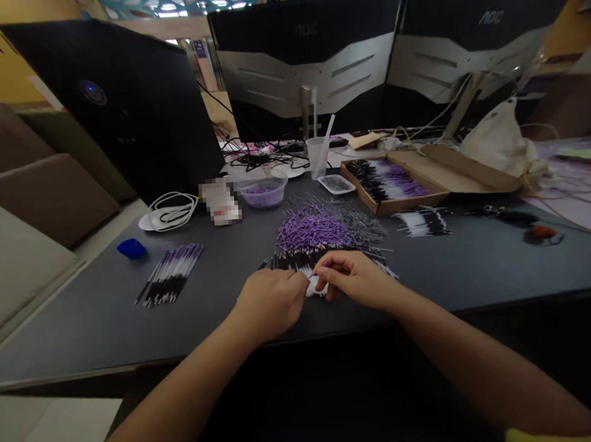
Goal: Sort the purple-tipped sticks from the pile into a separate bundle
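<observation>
My left hand [273, 304] is closed, knuckles up, near the table's front edge; what its fingertips hold is hidden. Right beside it, my right hand [352, 277] pinches a small purple piece between thumb and forefinger, its other fingers curled. Just behind both hands lies a row of black and white thin sticks [300, 257], partly covered by them. Beyond the row is a heap of purple pieces [313, 226], with a pile of grey pieces [363, 227] against its right side. A bundle of purple, white and black sticks [173, 275] lies to the left.
An open cardboard box [412, 204] of sticks stands at the back right, near more white and black sticks [423, 223]. Behind the heap are a clear bowl [264, 195], a plastic cup [318, 158] and a small tray [337, 184]. A blue object [132, 249] sits left.
</observation>
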`<action>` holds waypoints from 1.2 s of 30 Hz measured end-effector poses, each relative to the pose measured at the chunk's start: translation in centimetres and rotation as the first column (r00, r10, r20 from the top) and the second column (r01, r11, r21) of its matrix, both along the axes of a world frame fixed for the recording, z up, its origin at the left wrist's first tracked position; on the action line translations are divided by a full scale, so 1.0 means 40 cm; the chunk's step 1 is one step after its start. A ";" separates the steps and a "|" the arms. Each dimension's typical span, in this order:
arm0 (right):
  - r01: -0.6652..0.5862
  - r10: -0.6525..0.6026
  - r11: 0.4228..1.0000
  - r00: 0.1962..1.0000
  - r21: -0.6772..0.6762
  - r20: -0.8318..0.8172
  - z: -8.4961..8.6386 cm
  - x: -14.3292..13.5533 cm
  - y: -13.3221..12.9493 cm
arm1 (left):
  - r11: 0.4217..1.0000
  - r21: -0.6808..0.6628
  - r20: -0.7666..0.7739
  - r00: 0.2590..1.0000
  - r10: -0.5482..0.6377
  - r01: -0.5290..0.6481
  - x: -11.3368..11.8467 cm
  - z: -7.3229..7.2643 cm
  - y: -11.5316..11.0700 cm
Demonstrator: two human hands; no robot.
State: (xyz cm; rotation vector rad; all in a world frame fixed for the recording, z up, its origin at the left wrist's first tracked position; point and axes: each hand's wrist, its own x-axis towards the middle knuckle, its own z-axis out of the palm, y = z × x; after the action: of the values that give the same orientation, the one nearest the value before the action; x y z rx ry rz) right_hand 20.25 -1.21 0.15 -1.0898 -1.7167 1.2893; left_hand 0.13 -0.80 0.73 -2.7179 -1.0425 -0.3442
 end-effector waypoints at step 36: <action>0.177 -0.445 0.885 0.597 0.431 0.667 -0.029 0.270 0.273 | 0.977 -0.214 -0.077 0.997 -0.021 0.004 -0.029 0.014 0.031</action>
State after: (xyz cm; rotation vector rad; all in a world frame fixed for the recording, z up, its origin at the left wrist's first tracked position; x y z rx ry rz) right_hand 31.03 9.72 -1.02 -1.7828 -2.0687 0.2616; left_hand -1.03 0.45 1.29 -2.9013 -1.0987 -0.1312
